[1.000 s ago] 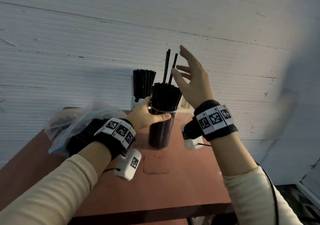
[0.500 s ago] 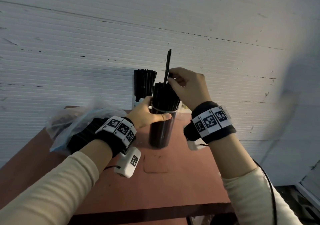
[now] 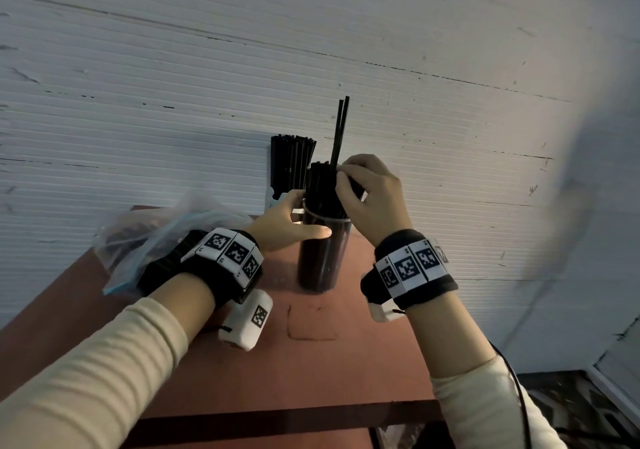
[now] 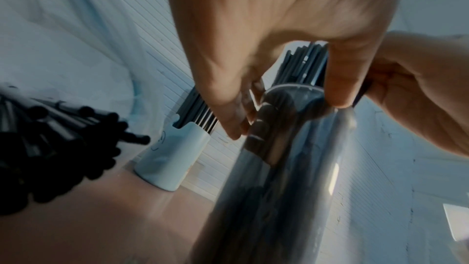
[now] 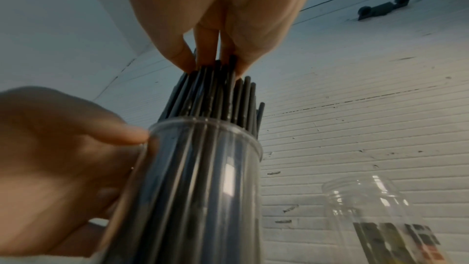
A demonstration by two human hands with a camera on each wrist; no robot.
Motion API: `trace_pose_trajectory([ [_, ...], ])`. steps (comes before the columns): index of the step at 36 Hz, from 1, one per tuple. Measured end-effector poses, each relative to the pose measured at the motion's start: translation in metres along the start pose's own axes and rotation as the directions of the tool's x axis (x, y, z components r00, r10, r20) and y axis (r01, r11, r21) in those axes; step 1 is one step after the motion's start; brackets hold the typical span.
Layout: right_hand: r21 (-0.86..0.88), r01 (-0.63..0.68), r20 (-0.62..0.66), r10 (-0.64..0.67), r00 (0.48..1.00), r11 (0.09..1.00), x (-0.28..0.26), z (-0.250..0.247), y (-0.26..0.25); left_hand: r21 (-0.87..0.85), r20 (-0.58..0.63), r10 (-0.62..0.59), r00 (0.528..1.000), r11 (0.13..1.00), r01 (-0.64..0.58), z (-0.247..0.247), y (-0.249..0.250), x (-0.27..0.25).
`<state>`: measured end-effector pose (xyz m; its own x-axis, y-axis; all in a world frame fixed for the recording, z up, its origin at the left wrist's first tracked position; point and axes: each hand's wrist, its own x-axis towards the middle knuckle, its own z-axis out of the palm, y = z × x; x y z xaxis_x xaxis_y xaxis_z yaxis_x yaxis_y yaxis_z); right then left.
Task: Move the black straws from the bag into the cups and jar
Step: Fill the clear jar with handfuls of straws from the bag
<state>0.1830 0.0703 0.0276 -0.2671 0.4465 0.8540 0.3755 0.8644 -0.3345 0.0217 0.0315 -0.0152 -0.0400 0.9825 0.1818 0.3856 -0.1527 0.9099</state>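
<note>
A tall clear cup (image 3: 323,261) packed with black straws (image 3: 322,185) stands on the red-brown table (image 3: 311,362). My left hand (image 3: 287,223) grips the cup just under its rim, thumb across the front. My right hand (image 3: 369,195) is curled over the bundle's top, and its fingertips (image 5: 210,57) pinch straws there. Two straws (image 3: 341,126) stick up above the rest beside my right fingers. Behind stands a white cup (image 4: 172,158) holding more straws (image 3: 294,157). The plastic bag (image 3: 156,237) with loose straws (image 4: 50,148) lies at the left.
An empty clear jar (image 5: 375,218) with a label stands at the right near the white ribbed wall (image 3: 450,137). The table's front edge (image 3: 277,417) is close to me. A dark fixture (image 5: 380,9) is mounted high on the wall.
My right hand, open above the cup a second ago, has come down and curled onto the straw tops. The left hand keeps its hold on the cup.
</note>
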Motion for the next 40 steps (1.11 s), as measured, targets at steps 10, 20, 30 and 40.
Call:
trace_pose_trajectory([
  [10,-0.019,-0.037,0.135,0.039,0.99,0.999,0.01,-0.014,-0.005,-0.127,0.0,0.018,1.0,0.992,-0.018,-0.009,-0.007,-0.002],
  [20,0.145,0.088,-0.027,-0.085,0.996,0.985,0.057,-0.027,-0.024,0.054,-0.148,0.074,0.986,0.996,-0.067,-0.002,-0.012,0.005],
  [30,0.015,0.078,-0.023,-0.077,0.997,0.997,0.024,-0.011,-0.005,0.114,-0.172,0.083,0.982,0.991,-0.064,0.001,-0.013,0.008],
  [40,0.042,0.102,-0.05,-0.1,0.994,0.994,0.008,-0.004,-0.02,0.13,-0.196,0.072,0.978,0.99,-0.047,0.003,-0.013,0.009],
])
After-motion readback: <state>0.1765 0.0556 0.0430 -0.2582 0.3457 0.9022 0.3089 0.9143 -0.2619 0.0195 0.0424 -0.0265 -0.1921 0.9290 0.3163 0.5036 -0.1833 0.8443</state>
